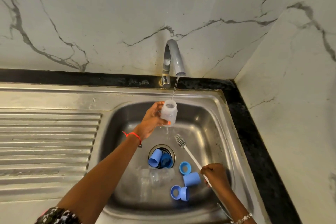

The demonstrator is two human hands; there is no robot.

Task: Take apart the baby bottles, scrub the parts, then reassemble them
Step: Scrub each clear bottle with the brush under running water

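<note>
the left hand is gripping the clear bottle body — fingers curled round its wall — and is holding it upright under the tap, whose water stream is running into the open mouth. the right hand is clenching the bottle brush by its white handle, bristle head raised over the sink — blue caps and collars are lying on the basin floor.

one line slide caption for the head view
Left hand holds a clear bottle under the running tap; right hand grips the bottle brush.
</note>
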